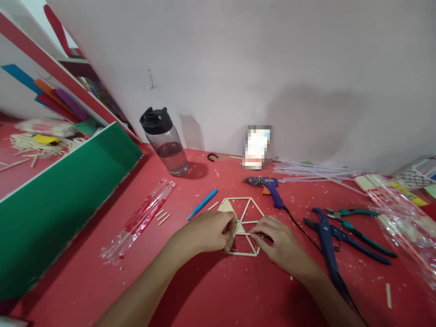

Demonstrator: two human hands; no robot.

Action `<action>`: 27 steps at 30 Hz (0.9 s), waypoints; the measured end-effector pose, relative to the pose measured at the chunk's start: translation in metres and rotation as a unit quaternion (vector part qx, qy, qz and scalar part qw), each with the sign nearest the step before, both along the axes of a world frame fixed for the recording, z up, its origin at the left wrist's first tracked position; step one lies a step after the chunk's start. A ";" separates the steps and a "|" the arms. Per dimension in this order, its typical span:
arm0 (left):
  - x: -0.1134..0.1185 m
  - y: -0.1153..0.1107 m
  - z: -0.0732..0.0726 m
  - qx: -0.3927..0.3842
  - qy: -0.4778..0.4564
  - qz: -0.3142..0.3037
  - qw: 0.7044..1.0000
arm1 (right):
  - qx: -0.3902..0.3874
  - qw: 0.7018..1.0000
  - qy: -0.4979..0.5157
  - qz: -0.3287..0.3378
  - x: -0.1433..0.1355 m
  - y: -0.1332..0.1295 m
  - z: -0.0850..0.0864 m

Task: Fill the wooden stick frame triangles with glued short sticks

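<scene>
On the red table lies a many-sided frame (242, 254) of thin wooden sticks with spokes meeting near its middle. Sticks laid side by side form a slatted panel (225, 205) on its left part. My left hand (213, 229) is closed on the slatted part, its fingertips close to the frame's centre. At the right side of the frame is my right hand (277, 243), thumb and fingers pinched at the end of a thin wooden stick (244, 234). The stick's far end meets the slats. My fingers hide part of the frame's right edge.
Behind the frame lie a purple glue gun (269, 184) and glue sticks (306, 170). Blue-handled cutters (329, 240) and green-handled pliers (361, 231) lie right, near bagged sticks (402, 204). A blue pen (202, 204), plastic wrappers (139, 218), a bottle (168, 147) and green board (68, 200) stand left.
</scene>
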State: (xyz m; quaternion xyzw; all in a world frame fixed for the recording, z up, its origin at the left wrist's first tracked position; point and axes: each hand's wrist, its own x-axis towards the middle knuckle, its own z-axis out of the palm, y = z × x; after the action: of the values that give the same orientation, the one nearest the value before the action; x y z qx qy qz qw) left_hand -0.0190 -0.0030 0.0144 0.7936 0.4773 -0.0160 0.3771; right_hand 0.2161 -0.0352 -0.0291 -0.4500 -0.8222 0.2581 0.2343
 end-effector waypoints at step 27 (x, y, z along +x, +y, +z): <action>0.016 -0.004 -0.002 0.166 0.102 -0.114 0.974 | 0.014 1.000 -0.023 -0.013 -0.004 -0.003 0.002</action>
State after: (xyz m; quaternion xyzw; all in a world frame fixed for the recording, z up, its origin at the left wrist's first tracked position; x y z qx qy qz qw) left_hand -0.0033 -0.0071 0.0129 0.8886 0.4152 -0.0606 0.1855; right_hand 0.2123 -0.0378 -0.0274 -0.4633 -0.8246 0.2335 0.2253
